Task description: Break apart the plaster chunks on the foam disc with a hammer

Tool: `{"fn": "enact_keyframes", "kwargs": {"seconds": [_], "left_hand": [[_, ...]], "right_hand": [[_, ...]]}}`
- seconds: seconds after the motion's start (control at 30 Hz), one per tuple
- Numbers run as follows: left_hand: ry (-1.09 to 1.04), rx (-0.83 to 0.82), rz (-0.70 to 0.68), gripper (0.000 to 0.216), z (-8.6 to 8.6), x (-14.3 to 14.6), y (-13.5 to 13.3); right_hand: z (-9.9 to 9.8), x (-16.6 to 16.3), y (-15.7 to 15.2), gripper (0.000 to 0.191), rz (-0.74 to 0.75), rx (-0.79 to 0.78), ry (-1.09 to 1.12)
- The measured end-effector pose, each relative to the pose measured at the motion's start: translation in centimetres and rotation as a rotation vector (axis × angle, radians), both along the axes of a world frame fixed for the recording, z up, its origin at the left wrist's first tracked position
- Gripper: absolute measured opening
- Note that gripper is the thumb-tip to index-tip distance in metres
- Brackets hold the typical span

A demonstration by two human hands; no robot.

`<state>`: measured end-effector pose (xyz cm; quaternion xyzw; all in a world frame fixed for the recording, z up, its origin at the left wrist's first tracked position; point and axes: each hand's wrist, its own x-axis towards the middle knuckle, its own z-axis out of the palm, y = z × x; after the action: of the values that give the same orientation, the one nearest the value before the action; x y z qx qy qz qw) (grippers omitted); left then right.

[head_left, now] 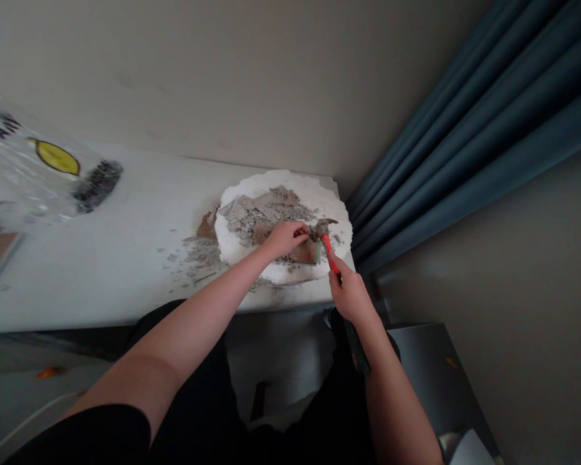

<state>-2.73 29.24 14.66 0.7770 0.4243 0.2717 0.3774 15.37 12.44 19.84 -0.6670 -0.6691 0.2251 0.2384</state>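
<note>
1. Your right hand [351,294] is clamped around the red handle of a claw hammer [328,244], whose metal head sits over the right side of the white foam slab [334,201].
2. Your left hand [285,237] rests on the rubble on that slab, fingers pinched together beside the hammer head; what they grip is too small to tell.
3. The slab lies at the far right end of the white table [101,271], by the blue curtain [469,148].
4. Grey and brown broken fragments [256,213] cover the slab's middle, with crumbs [193,255] scattered left of it.
5. A clear plastic bag [29,174] lies at the table's left end.
</note>
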Motion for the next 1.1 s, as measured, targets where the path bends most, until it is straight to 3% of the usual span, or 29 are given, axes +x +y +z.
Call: {"fn": "enact_keyframes", "kwargs": {"seconds": [0.8,0.97,1.1], "left_hand": [[0.020,0.046,0.000,0.015,-0.4,-0.2,0.0],[0.058,0.080,0.022,0.017,-0.4,-0.1,-0.3],[0.023,0.072,0.062,0.033,-0.7,0.1,-0.7]], "right_hand": [[-0.4,0.1,0.1,0.063,-0.004,0.011,0.011],[0.5,0.1,-0.4,0.061,0.001,0.065,0.030],[1.9,-0.2,-1.3,0.059,-0.019,0.182,0.084]]}}
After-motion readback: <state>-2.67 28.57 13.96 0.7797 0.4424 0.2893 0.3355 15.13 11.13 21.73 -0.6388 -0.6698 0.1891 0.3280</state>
